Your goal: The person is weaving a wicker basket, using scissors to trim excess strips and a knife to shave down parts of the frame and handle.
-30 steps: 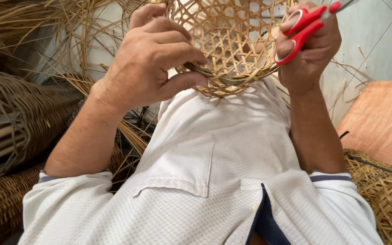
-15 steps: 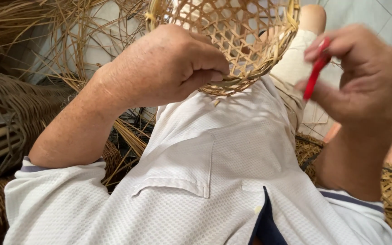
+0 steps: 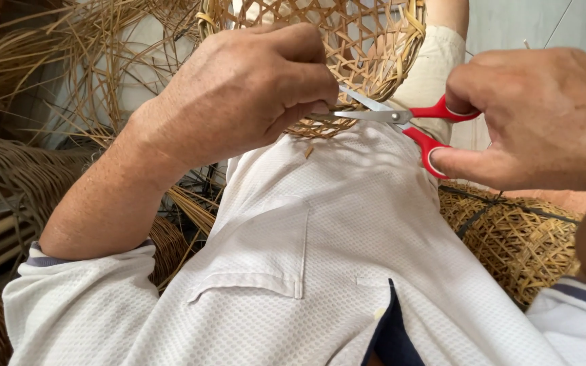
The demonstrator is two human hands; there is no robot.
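My left hand grips the lower rim of an open-weave rattan basket, held up over my white shirt. My right hand has its thumb and a finger through the red handles of a pair of scissors. The steel blades are slightly apart and point left, their tips at the basket's bottom edge right beside my left fingers. A small cut piece of cane hangs just below the rim.
Loose rattan strips and bundles pile up on the left. Another woven basket lies at the right by my side. A pale tiled floor shows at the top right.
My right hand came down from beside the basket and swung the scissors to its lower rim, blades now pointing left. My left hand shifted its grip to the bottom edge.
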